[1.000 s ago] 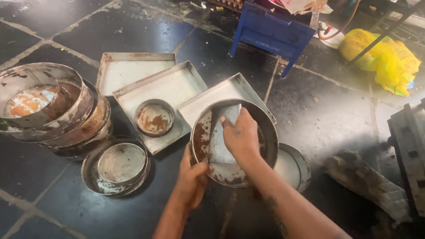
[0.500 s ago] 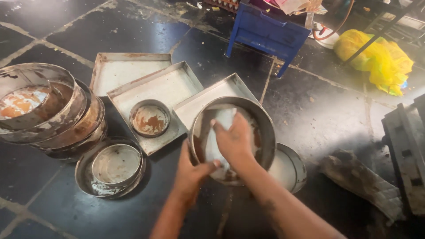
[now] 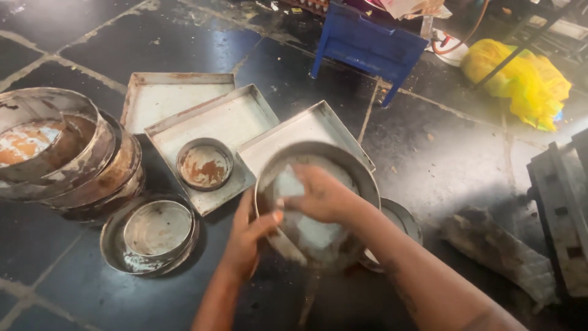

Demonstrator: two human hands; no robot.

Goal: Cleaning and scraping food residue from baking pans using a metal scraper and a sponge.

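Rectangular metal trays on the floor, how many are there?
3: one rectangular tray at the back left, one in the middle holding a small round tin, one partly behind the held round pan.

Two bare forearms are seen, no sleeves, gloves, watch or rings visible. The left hand (image 3: 245, 236) is slim at the wrist, w/ a pale thumbnail shown. The right hand (image 3: 324, 196) is blurred; its fingers can't be told apart. The right forearm is broader in view, w/ faint dark marks along it, too blurred to be made out.
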